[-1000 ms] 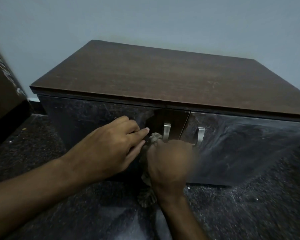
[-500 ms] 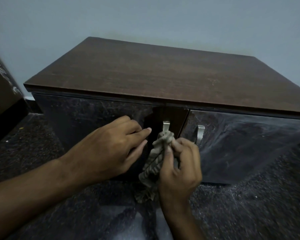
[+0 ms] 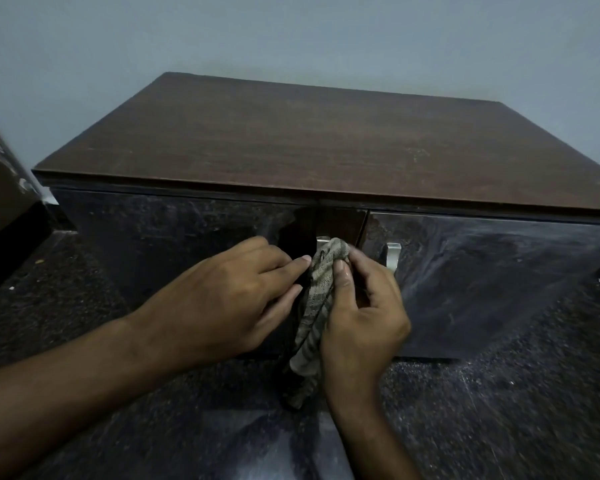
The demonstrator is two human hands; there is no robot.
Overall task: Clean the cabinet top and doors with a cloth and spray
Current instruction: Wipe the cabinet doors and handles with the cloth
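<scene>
Now the right hand [image 3: 361, 313] pinches the cloth [image 3: 321, 289] against the left door's handle [image 3: 323, 241]; the left hand [image 3: 229, 292], at nine o'clock, rests flat, fingers relaxed. Rubbing hard could swing the door [image 3: 174, 251] open.

place: home room, likely
furniture: low wooden cabinet [image 3: 291, 143] mid-frame, two glossy dark doors, metal handles
floor: dark speckled stone floor [image 3: 499, 410], bottom
wall: plain pale wall [image 3: 291, 36], top
</scene>
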